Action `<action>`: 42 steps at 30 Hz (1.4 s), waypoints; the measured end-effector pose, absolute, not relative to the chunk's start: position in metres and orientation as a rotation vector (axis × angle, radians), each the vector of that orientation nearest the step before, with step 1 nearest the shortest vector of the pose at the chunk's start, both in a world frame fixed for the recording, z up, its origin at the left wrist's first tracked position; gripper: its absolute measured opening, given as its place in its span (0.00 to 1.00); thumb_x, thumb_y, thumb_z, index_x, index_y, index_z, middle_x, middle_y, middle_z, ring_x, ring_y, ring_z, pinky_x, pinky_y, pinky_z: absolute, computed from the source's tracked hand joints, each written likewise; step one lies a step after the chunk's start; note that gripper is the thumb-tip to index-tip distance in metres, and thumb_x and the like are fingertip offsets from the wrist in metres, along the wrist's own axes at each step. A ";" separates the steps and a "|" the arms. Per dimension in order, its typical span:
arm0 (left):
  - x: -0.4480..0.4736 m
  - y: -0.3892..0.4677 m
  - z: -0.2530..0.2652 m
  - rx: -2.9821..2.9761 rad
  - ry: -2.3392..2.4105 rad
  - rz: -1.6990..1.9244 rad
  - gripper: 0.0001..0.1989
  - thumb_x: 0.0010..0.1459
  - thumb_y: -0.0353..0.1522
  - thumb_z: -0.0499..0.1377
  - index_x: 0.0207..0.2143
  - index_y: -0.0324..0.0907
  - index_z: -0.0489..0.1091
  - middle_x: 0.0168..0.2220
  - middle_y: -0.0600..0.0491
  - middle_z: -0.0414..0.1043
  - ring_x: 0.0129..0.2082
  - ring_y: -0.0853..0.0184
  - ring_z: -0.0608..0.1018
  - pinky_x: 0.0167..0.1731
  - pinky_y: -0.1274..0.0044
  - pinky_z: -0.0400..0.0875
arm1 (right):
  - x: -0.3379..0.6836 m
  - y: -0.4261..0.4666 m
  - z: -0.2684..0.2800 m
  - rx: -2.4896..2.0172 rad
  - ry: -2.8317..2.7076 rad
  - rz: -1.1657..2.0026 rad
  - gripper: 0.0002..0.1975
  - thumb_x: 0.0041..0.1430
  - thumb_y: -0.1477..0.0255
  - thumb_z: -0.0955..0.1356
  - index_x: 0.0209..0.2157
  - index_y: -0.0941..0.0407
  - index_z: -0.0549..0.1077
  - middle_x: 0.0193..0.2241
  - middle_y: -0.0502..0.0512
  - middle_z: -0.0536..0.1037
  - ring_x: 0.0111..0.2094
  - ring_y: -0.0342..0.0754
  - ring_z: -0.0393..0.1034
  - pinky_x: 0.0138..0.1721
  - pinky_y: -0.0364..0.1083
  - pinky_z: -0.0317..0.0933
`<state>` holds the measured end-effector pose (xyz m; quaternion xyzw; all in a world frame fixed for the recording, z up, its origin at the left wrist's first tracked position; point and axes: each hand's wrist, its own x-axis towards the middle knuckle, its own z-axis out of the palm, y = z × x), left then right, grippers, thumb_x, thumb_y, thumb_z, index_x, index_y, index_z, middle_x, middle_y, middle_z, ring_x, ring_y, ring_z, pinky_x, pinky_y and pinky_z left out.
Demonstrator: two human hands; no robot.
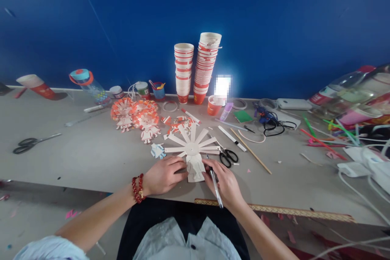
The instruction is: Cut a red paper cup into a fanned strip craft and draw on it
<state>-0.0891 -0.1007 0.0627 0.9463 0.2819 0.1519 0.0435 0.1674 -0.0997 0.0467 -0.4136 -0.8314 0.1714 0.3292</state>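
Note:
A white paper cup cut into flat strips (191, 148) lies on the table before me, its strips fanned out round the base. One wide piece points toward me and bears a pencil-like outline of a small figure. My left hand (164, 174), with a red bead bracelet at the wrist, holds this piece by its left edge. In my right hand (224, 180) is a pen (216, 189), slanted toward me, while the fingertips touch the right edge of the piece. Black-handled scissors (228, 157) lie just beyond the right hand, partly under the strips. A small blue paper cutout (157, 151) lies beyond the left hand.
Finished-looking orange and white paper figures (135, 115) lie to the left. Two tall stacks of paper cups (184, 71) stand by the blue wall. A wooden stick (251, 151), a glue gun (265, 113) and cables are right; other scissors (33, 143) lie far left.

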 end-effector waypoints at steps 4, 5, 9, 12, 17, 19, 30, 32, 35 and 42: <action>-0.089 -0.101 0.062 2.897 0.868 0.476 0.14 0.62 0.28 0.53 0.50 0.43 0.68 0.48 0.46 0.71 0.52 0.57 0.68 0.51 0.65 0.67 | 0.167 -0.099 0.047 -1.075 -2.171 0.442 0.16 0.63 0.75 0.64 0.52 0.53 0.67 0.44 0.59 0.76 0.44 0.55 0.73 0.45 0.52 0.68; -0.089 -0.101 0.061 2.897 0.870 0.475 0.14 0.62 0.28 0.53 0.50 0.43 0.68 0.48 0.46 0.70 0.52 0.57 0.68 0.50 0.65 0.68 | 0.167 -0.099 0.047 -1.076 -2.169 0.444 0.16 0.63 0.75 0.64 0.52 0.53 0.67 0.44 0.59 0.76 0.44 0.55 0.73 0.45 0.52 0.69; -0.089 -0.101 0.062 2.901 0.888 0.483 0.14 0.63 0.29 0.53 0.50 0.45 0.68 0.49 0.46 0.70 0.52 0.58 0.69 0.49 0.66 0.68 | 0.167 -0.099 0.049 -1.086 -2.168 0.444 0.16 0.63 0.75 0.63 0.52 0.53 0.67 0.44 0.59 0.76 0.42 0.54 0.73 0.44 0.51 0.70; -0.088 -0.101 0.063 2.903 0.892 0.479 0.13 0.63 0.29 0.52 0.49 0.45 0.69 0.48 0.46 0.70 0.52 0.58 0.69 0.49 0.66 0.67 | 0.166 -0.100 0.051 -1.082 -2.178 0.435 0.17 0.62 0.75 0.63 0.52 0.52 0.68 0.43 0.58 0.77 0.41 0.54 0.74 0.42 0.51 0.70; -0.087 -0.100 0.064 2.895 0.874 0.481 0.14 0.62 0.28 0.52 0.50 0.44 0.68 0.47 0.46 0.71 0.51 0.58 0.70 0.49 0.66 0.68 | 0.166 -0.100 0.050 -1.086 -2.183 0.446 0.17 0.63 0.76 0.63 0.53 0.52 0.67 0.43 0.58 0.77 0.43 0.55 0.73 0.44 0.52 0.70; -0.087 -0.100 0.064 2.898 0.858 0.480 0.14 0.62 0.28 0.52 0.49 0.43 0.68 0.46 0.46 0.71 0.51 0.58 0.70 0.49 0.66 0.68 | 0.167 -0.100 0.049 -1.083 -2.191 0.454 0.17 0.63 0.76 0.63 0.53 0.52 0.67 0.44 0.58 0.76 0.44 0.55 0.73 0.45 0.52 0.69; -0.085 -0.102 0.063 2.919 0.877 0.486 0.13 0.64 0.29 0.51 0.49 0.44 0.69 0.46 0.46 0.72 0.51 0.59 0.70 0.49 0.66 0.68 | 0.166 -0.100 0.049 -1.091 -2.169 0.428 0.16 0.62 0.75 0.63 0.52 0.52 0.68 0.42 0.58 0.77 0.40 0.54 0.74 0.42 0.51 0.70; -0.086 -0.102 0.064 2.935 0.858 0.495 0.13 0.64 0.28 0.52 0.48 0.44 0.70 0.46 0.47 0.73 0.51 0.59 0.71 0.50 0.66 0.68 | 0.167 -0.101 0.047 -1.091 -2.161 0.446 0.16 0.63 0.75 0.63 0.52 0.52 0.67 0.43 0.59 0.76 0.40 0.54 0.74 0.43 0.51 0.70; -0.097 -0.098 0.068 2.937 0.901 0.591 0.12 0.63 0.27 0.52 0.47 0.43 0.70 0.46 0.47 0.74 0.49 0.60 0.72 0.50 0.66 0.68 | 0.168 -0.101 0.047 -1.083 -2.159 0.471 0.16 0.63 0.75 0.63 0.53 0.52 0.66 0.44 0.59 0.76 0.43 0.54 0.73 0.44 0.51 0.69; -0.165 -0.081 0.077 2.403 1.873 0.809 0.12 0.63 0.35 0.53 0.47 0.44 0.69 0.45 0.48 0.71 0.44 0.60 0.75 0.45 0.68 0.71 | 0.168 -0.100 0.046 -1.077 -2.157 0.469 0.15 0.64 0.74 0.63 0.52 0.53 0.67 0.45 0.59 0.76 0.44 0.54 0.73 0.46 0.51 0.68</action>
